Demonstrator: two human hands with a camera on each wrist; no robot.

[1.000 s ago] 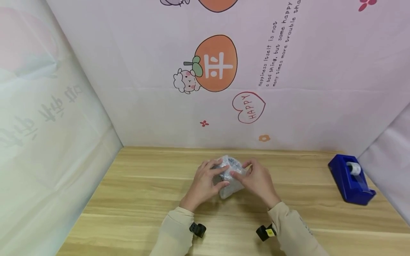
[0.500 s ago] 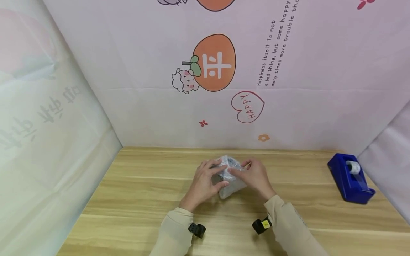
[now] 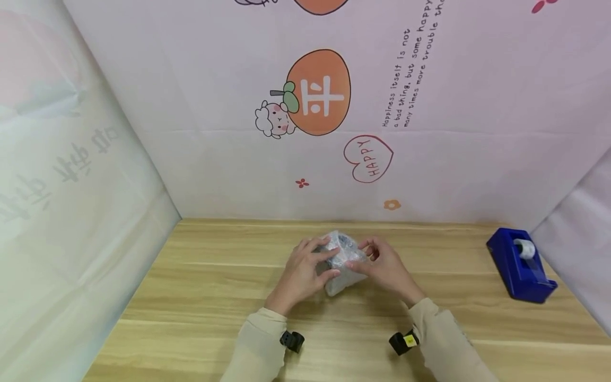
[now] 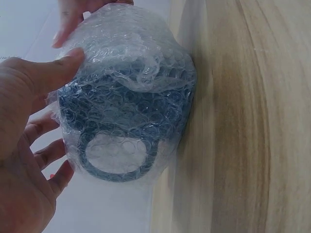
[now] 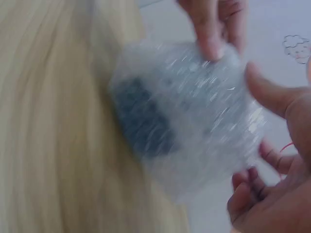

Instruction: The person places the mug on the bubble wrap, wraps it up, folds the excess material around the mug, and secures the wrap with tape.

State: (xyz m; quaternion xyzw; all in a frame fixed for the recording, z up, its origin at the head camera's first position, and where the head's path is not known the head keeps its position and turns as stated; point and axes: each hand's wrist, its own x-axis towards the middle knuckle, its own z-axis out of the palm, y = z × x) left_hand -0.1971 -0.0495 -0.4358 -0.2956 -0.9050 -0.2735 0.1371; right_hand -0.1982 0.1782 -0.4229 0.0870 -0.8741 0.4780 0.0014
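A dark blue mug, its looped handle showing through the plastic in the left wrist view, stands on the table inside clear bubble wrap. My left hand grips the bundle from the left, thumb and fingers spread around it. On the other side my right hand holds the wrap's right edge, the thumb on its top and the other fingers bent behind the edge. The right wrist view is blurred, and the mug shows there as a dark patch under the plastic.
A blue tape dispenser with a roll of clear tape stands at the table's right. The wooden table meets a printed cloth wall behind the bundle, with more cloth at both sides.
My right hand shifts slightly left, then back right, its thumb moving over the bubble wrap. The left hand stays around the bundle, which keeps its place.
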